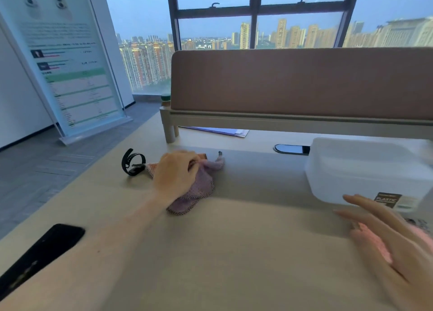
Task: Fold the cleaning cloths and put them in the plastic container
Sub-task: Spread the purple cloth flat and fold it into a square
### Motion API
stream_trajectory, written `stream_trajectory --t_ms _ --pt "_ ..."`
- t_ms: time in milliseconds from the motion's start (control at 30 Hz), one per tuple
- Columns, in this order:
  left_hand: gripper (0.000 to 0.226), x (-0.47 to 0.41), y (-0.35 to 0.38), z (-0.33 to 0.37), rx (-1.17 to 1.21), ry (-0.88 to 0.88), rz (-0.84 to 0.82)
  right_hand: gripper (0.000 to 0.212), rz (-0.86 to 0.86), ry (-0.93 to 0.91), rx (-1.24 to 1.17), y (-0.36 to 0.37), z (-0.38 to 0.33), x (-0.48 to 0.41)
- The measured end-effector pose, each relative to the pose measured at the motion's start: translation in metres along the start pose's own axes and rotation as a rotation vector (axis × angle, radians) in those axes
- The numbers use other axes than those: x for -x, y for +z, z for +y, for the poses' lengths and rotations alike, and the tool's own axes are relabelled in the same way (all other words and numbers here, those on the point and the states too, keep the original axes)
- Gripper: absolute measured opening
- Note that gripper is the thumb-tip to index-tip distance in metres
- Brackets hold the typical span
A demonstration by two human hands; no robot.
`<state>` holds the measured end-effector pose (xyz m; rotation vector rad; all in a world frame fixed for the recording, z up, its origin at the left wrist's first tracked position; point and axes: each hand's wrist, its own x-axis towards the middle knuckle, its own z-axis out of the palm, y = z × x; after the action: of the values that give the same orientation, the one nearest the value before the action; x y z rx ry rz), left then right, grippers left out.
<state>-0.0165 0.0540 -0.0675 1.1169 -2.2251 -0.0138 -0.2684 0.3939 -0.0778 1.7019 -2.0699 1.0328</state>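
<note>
Head view: my left hand (174,175) bunches the crumpled purple cleaning cloth (196,189) mid-desk to drag it closer for folding. My right hand (384,238), fingers spread flat and holding nothing, pins a pink cloth (375,242) beside the plastic container (365,168).

The plastic container (365,170) bears a label (387,200) reading "PLASTIC".

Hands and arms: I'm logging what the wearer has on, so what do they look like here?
Both are bare. The left hand and its forearm show no sleeve, glove, ring or watch. The right hand is motion-blurred, with no glove or ring visible; its wrist is out of frame.
</note>
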Motion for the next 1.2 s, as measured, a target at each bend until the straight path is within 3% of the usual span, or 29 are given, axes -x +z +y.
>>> stream_trajectory --t_ms 100,167,233,300,367,433,467,533,600,667,733,833,1067,1133,1200 --pt "0.011 0.001 -0.044 0.049 0.422 0.031 0.134 0.035 -0.053 0.119 -0.162 0.001 -0.04 -0.046" --pt "0.012 0.01 -0.07 0.08 0.683 0.058 -0.011 0.037 -0.18 0.341 -0.49 0.014 -0.051 -0.071" --pt "0.01 0.02 -0.082 0.1 0.868 0.06 -0.176 0.061 -0.41 0.595 -0.773 0.028 -0.058 -0.094" --pt "0.013 0.025 -0.081 0.108 1.089 -0.05 -0.314 0.078 -0.561 0.665 -0.899 0.038 -0.071 -0.108" --pt "0.018 0.028 -0.073 0.112 1.332 -0.222 -0.469 0.064 -0.55 0.649 -0.964 0.045 -0.075 -0.108" --pt "0.02 0.032 -0.066 0.109 1.425 -0.339 -0.59 0.029 -0.495 0.633 -1.051 0.046 -0.071 -0.102" --pt "0.021 0.034 -0.063 0.108 1.436 -0.392 -0.64 0.013 -0.468 0.602 -1.033 0.045 -0.069 -0.098" --pt "0.017 0.04 -0.054 0.105 1.333 -0.464 -0.635 0.014 -0.411 0.52 -0.842 0.039 -0.065 -0.093" --pt "0.01 0.055 -0.052 0.107 0.97 -0.386 -0.37 0.018 -0.375 0.466 -0.72 0.031 -0.068 -0.093" --pt "0.023 0.083 -0.055 0.113 0.784 -0.155 -0.137 0.022 -0.354 0.456 -0.706 0.026 -0.07 -0.096" --pt "0.036 0.113 -0.06 0.123 0.787 0.032 -0.208 0.03 -0.37 0.455 -0.739 0.022 -0.073 -0.097" --pt "0.043 0.129 -0.052 0.129 0.77 0.02 -0.227 0.022 -0.418 0.443 -0.769 0.019 -0.075 -0.095" --pt "0.008 0.115 -0.053 0.148 0.907 -0.049 -0.153 0.016 -0.521 0.33 -0.731 0.0 -0.078 -0.086" --pt "0.01 0.109 -0.058 0.151 0.883 -0.061 -0.13 0.01 -0.478 0.248 -0.612 -0.008 -0.08 -0.085" --pt "0.01 0.099 -0.066 0.156 0.813 -0.025 -0.088 0.021 -0.405 0.134 -0.375 -0.016 -0.083 -0.083"
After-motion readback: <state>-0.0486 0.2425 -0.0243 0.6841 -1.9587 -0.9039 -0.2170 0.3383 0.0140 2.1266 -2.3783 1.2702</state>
